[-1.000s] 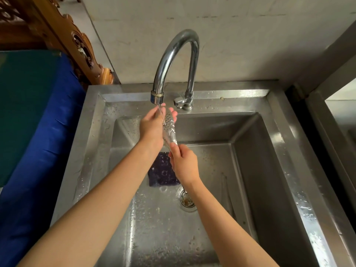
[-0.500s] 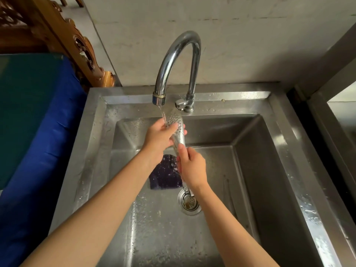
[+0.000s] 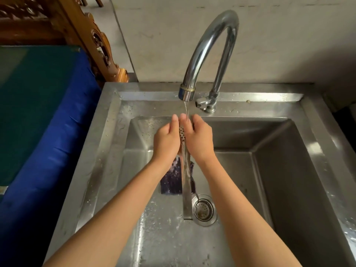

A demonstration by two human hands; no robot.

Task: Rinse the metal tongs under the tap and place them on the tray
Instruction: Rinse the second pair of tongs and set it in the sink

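**Both palms pressing the tongs under the running stream**

The left hand [image 3: 167, 138] and the right hand [image 3: 199, 137] are closing on the metal tongs [image 3: 185, 170] from either side, palms facing each other and fingers curled inward, so the perforated head is being sandwiched between them with only a speckled strip of it showing in the gap. Neither hand is wrapping the tool in a fist; they are pressing flat against it, probably so that the skin can rub the head while the water is running over it.

The tongs are pointing head up toward the spout, and their long flat handle is hanging down and toward the viewer, ending just beside the drain strainer [image 3: 204, 210]. Holding them this way is likely letting the rinse water run down the whole length and off the handle into the basin.

The thin water stream [image 3: 185, 109] is falling from the tap [image 3: 210, 49] straight onto the fingertips [image 3: 183, 117] at the top of the head, so the hands are sitting directly below the outlet. Behind the handle a dark scrubbing pad [image 3: 171, 182] is lying on the wet floor of the sink [image 3: 279, 170].

No tray is showing anywhere in view, so the placing step is not yet under way; the rinse appears to be the step in hand.
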